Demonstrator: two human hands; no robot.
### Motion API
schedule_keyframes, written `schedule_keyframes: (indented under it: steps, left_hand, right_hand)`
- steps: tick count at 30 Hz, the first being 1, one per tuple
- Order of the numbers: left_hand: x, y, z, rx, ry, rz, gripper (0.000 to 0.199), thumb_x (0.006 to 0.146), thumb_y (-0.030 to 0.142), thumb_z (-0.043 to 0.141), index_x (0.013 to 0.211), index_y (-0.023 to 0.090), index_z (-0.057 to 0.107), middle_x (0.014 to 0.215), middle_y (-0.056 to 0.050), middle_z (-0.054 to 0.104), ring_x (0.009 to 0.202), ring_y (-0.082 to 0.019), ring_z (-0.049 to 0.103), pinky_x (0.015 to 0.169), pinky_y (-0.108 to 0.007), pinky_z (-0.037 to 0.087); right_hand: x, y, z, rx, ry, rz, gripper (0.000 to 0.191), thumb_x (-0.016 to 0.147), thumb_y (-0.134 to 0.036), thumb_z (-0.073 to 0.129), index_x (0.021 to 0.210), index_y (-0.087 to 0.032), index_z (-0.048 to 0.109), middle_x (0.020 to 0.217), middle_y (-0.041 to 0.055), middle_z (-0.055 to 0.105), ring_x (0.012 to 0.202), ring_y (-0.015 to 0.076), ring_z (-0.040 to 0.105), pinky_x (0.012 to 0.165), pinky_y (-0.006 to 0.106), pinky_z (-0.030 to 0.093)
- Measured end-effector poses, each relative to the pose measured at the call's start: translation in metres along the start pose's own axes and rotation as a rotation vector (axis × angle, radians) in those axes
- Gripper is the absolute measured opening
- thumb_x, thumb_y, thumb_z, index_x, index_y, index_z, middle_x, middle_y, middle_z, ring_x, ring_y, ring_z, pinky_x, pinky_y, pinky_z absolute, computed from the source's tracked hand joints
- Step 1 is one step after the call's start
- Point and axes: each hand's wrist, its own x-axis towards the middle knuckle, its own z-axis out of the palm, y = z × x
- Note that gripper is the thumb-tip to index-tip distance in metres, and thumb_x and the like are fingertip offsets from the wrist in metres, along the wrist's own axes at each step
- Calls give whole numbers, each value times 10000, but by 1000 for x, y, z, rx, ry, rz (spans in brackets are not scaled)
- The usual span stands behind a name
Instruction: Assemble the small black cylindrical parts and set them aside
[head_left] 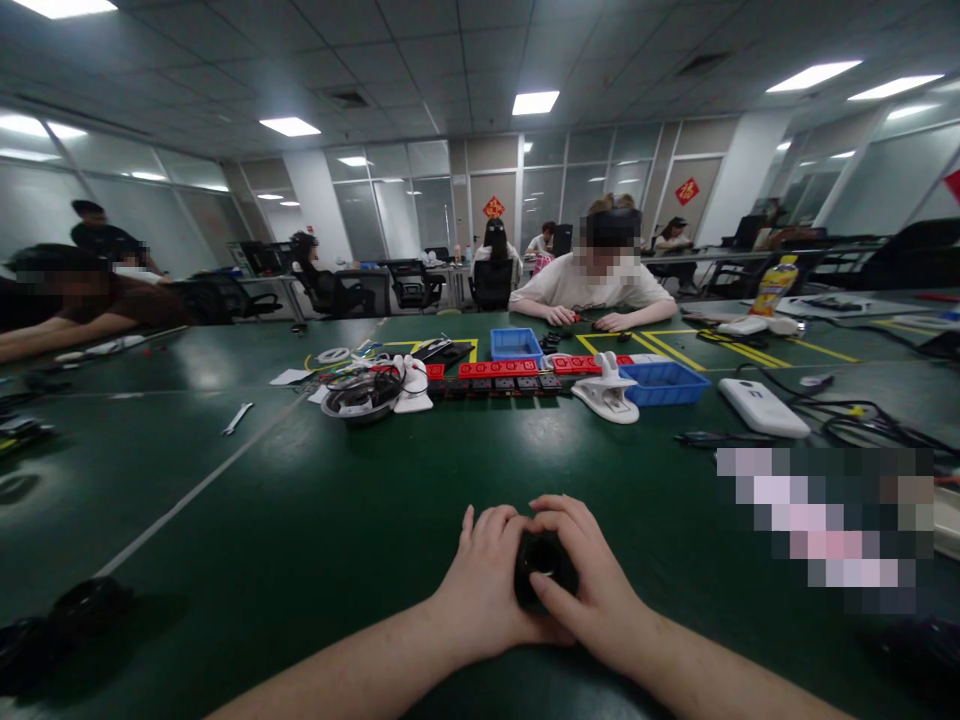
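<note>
A black round object with a dark hollow middle (553, 556) is held between both hands, low over the green table; its exact kind is not clear. My left hand (480, 580) is wrapped round its left side, with the outer fingers bent. From the right, my right hand (604, 585) curves its fingers over the far side while the thumb lies across the near part. The hands hide much of the object's sides and its underside.
Ahead lie red and black power-strip-like rows (499, 370), a white clip (607, 390), blue bins (664, 383) and a bowl of cables (360, 395). A wrench (237, 419) lies left, black coils (82, 605) near left, a white device (763, 407) right. A person (592, 265) works opposite.
</note>
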Motion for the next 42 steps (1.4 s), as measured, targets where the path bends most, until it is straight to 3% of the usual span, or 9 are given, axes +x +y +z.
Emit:
schedule_keyframes:
  steps: [5, 10, 18, 22, 25, 30, 36, 42]
  left_hand:
    - [2, 0, 1, 48, 49, -75, 576, 490, 488, 714, 932, 185, 502, 955, -56, 488, 966, -270, 457, 1003, -557, 178]
    - [4, -4, 2, 26, 34, -33, 400, 532, 389, 703, 826, 193, 515, 858, -17, 480, 896, -233, 473, 1012, -515, 197]
    - [8, -16, -2, -71, -60, 122, 426, 537, 352, 723, 904, 201, 571, 942, -23, 501, 915, -222, 464, 947, -425, 313]
    - [10, -21, -2, -71, -101, 187, 448, 537, 348, 731, 934, 215, 570, 970, -14, 505, 948, -218, 465, 997, -450, 231]
    - [10, -22, -1, -58, -110, 193, 448, 547, 353, 722, 946, 221, 568, 993, -17, 504, 977, -223, 463, 1014, -464, 193]
    - [9, -21, 0, -2, -139, 231, 495, 570, 379, 707, 1019, 234, 556, 1021, -35, 505, 1017, -240, 451, 1009, -486, 190]
    - [7, -19, -2, -39, -132, 201, 764, 550, 439, 719, 1217, 257, 395, 1128, -51, 455, 1077, -264, 411, 1021, -520, 156]
    - [5, -10, -2, -27, -25, 87, 711, 470, 547, 727, 1028, 187, 473, 959, -42, 471, 947, -254, 457, 1013, -529, 179]
  right_hand:
    - [2, 1, 4, -2, -25, 74, 319, 740, -376, 565, 988, -187, 496, 1056, 97, 475, 1030, 254, 431, 870, 422, 382]
    - [6, -7, 2, 3, -68, 143, 185, 720, -267, 563, 880, -186, 519, 964, 75, 476, 932, 231, 454, 809, 403, 405]
    - [7, -11, -4, 55, -136, 43, 297, 656, -113, 480, 921, -208, 575, 891, 47, 506, 867, 208, 456, 757, 375, 403]
    - [9, -13, -5, 92, -145, -63, 342, 624, -93, 431, 891, -218, 603, 892, 36, 563, 868, 203, 467, 773, 388, 394]
    - [10, -15, -6, 115, -170, -130, 334, 592, -62, 404, 793, -225, 616, 877, 7, 607, 902, 194, 485, 846, 402, 367]
    - [7, -16, -8, 75, -259, -162, 293, 592, -50, 401, 688, -237, 605, 921, -25, 632, 1043, 202, 472, 998, 466, 219]
    - [3, -10, -5, 19, -115, -182, 354, 716, -180, 460, 1062, -216, 527, 1104, 73, 536, 1070, 232, 460, 988, 471, 257]
    - [4, -4, 2, 25, -22, -5, 354, 763, -438, 525, 1001, -179, 489, 997, 101, 516, 950, 246, 473, 820, 407, 406]
